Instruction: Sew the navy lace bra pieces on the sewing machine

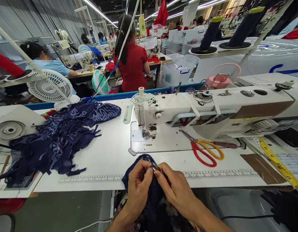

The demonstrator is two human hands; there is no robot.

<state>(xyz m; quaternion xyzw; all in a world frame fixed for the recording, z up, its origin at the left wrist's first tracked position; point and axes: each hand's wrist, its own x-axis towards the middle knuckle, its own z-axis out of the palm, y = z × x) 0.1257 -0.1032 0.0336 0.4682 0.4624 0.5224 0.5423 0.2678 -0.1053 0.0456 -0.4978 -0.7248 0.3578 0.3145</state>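
Observation:
At the table's front edge, my left hand [138, 184] is closed in a pinch on a dark navy garment piece [154, 201], which lies partly on the table and hangs down toward my lap. My right hand [175, 185] meets it fingertip to fingertip. Between its thumb and fingers is a small shiny metal tool [154, 167], its tip at the fabric by the left fingertips. Fingers cover most of this tool, so its exact kind is unclear. Just beyond the hands stands a white sewing machine [168, 109]. Scissors [202, 145] with red and yellow handles lie on its bed to the right.
A heap of navy patterned garment pieces [64, 135] covers the table's left side. A printed ruler [96, 178] runs along the front edge, and a yellow tape measure [276, 162] lies at right. Thread cones [210, 33] stand above. Other people work at machines beyond.

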